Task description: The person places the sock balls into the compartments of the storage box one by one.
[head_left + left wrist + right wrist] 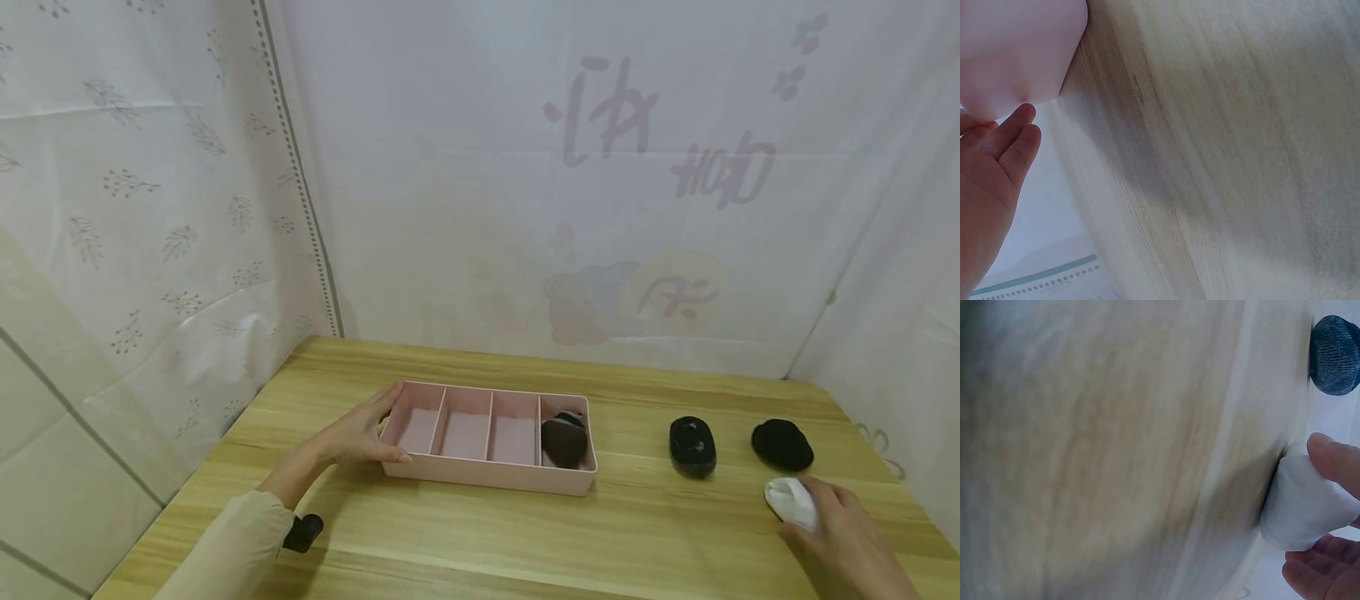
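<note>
- Pinching the white bundle [789, 502] in the right hand [843, 533], setting thumb against one side and fingers against another!
- Sitting between three and four o'clock from the tray [487, 474], low at the table [600, 550]; not being able to tell touching the wood from just clearing it.
- Holding the tray's nine o'clock end, meanwhile, with the left hand [365, 435], spreading thumb along the near wall and fingers round toward the far corner.
- Looking light, this white one! Going by the folds and bulges, probably being soft cloth: giving under a squeeze, hardly slipping, hardly risking a break.
- Calling for a gentle hold round the fat middle, not by a loose fold; perhaps coming unrolled under a tug at the edge.
- Reading the tray as stiff, thin-walled and likely light: probably sliding easily over smooth wood, so best steadying at an end wall.
- Counting now! Tallying one white bundle, clasping it in one hand of two.
- Counting two black ones: spotting one black bundle [692, 447] at ten o'clock from the white, another black bundle [782, 444] at twelve; showing knit ribs on one in the right wrist view, hinting at similar softness.
- Adding one brown bundle [565, 440], nestling inside the tray's three o'clock end.
- Counting one tray, three dividers [490, 425], four compartments [462, 437], one table.
</note>
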`<state>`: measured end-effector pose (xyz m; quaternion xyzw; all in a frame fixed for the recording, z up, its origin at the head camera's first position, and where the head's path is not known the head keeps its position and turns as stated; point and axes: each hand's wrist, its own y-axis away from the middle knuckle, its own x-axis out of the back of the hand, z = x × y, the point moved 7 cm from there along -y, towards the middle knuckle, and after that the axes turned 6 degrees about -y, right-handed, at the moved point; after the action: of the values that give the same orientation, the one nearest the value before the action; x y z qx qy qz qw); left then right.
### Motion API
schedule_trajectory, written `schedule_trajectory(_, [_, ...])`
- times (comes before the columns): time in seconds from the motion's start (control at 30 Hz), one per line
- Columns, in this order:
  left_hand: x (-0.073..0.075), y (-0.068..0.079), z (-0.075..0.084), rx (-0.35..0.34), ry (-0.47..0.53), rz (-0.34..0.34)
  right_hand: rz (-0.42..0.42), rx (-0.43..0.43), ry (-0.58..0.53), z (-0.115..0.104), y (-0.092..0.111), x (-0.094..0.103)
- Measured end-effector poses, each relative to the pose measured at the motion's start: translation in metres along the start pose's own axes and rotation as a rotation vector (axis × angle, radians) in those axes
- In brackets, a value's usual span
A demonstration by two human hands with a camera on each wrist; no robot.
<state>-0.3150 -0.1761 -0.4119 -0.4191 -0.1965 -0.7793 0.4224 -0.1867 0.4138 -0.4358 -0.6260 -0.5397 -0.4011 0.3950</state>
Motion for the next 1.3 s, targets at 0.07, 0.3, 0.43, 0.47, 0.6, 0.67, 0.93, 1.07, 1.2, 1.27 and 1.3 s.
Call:
schedule_trajectory(0.07, [-0.001,0.0,-0.001,0.009,0.025,-0.005,0.011,0.007,0.003,0.001,0.0,-0.001])
schedule_trajectory(0.3, [-0.002,0.0,-0.002,0.0,0.073,-0.004,0.006,-0.036,0.006,0.011,-0.004,-0.005])
schedule_trajectory(0.43, [-0.002,0.0,-0.002,0.001,0.079,-0.005,0.002,-0.064,0.003,0.011,-0.003,-0.003])
schedule_trajectory(0.47, [-0.002,0.0,-0.001,0.001,0.079,-0.005,0.005,-0.069,-0.001,0.009,-0.002,-0.002])
schedule_trajectory(0.6, [-0.001,0.001,0.0,0.005,0.08,-0.006,0.064,-0.042,-0.019,-0.001,0.001,0.005])
schedule_trajectory(0.67, [-0.001,0.001,0.001,0.008,0.076,-0.004,0.122,0.005,-0.036,-0.011,0.002,0.01])
schedule_trajectory(0.93, [-0.001,0.001,0.0,0.018,0.057,-0.003,0.305,0.2,-0.082,-0.063,0.001,0.031])
schedule_trajectory(1.07, [-0.001,0.001,-0.001,0.017,0.06,-0.005,0.39,0.339,-0.139,-0.096,0.0,0.037])
schedule_trajectory(1.2, [-0.001,0.0,-0.001,0.013,0.052,-0.001,0.45,0.445,-0.151,-0.128,-0.005,0.037])
schedule_trajectory(1.27, [-0.001,0.001,0.0,0.01,0.045,0.005,0.461,0.477,-0.153,-0.144,-0.009,0.035])
schedule_trajectory(1.3, [-0.001,0.001,0.0,0.009,0.047,0.008,0.472,0.502,-0.154,-0.153,-0.01,0.035])
